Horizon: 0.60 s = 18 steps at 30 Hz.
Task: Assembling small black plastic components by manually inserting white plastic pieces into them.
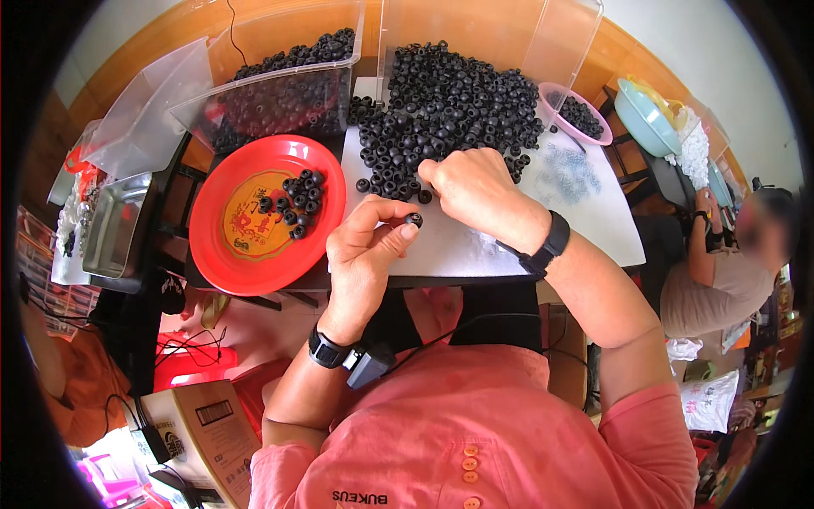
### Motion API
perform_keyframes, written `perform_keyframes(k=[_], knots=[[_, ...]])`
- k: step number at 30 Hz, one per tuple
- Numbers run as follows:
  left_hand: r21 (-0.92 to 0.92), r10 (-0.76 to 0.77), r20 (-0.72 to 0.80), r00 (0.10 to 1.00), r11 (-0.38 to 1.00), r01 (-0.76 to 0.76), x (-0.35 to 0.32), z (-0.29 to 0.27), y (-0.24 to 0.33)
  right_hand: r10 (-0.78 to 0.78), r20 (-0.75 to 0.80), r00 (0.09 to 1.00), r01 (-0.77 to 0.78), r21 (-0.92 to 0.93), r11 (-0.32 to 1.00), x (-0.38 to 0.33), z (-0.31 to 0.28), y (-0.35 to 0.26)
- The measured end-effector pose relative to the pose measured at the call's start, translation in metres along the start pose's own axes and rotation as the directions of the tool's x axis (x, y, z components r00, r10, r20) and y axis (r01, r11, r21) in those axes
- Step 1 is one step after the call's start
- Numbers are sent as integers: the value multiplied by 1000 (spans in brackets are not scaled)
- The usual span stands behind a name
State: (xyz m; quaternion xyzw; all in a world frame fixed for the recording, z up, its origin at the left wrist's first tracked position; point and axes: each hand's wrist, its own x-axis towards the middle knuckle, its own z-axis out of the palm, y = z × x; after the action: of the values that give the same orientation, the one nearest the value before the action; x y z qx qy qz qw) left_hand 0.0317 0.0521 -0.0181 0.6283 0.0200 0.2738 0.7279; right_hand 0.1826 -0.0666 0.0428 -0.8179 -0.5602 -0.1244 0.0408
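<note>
Between the thumb and index finger of my left hand (360, 250) is a small round black piece (414, 220) with a hole, like a thick bead. My right hand (487, 191) is closed, palm down, just to the right and slightly beyond it; its curled fingers hide whatever they hold. Both hands are above the white sheet (602, 229) on the table. A large heap of similar black pieces (441, 110) spreads over the sheet's far part, with strays close to my fingers. On the left, a red plate (212, 208) carries several more of them.
Behind the plate stands a clear plastic bin (191, 110) of black pieces. A pink bowl (606, 131) at the far right holds more. Small clear bits (568, 174) lie on the sheet. A metal tray (127, 220) sits left; another person (721, 280) works at the right.
</note>
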Motion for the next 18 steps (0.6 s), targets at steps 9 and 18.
perform_keyframes(k=[9,18], knots=[[26,-9,12,1000,1000,9,0,-4,2,-31,115,993,46,-132,990,-86,-34,-22],[106,-11,-5,1000,994,11,1,1,0,105,-266,958,-90,68,994,-110,18,-14]])
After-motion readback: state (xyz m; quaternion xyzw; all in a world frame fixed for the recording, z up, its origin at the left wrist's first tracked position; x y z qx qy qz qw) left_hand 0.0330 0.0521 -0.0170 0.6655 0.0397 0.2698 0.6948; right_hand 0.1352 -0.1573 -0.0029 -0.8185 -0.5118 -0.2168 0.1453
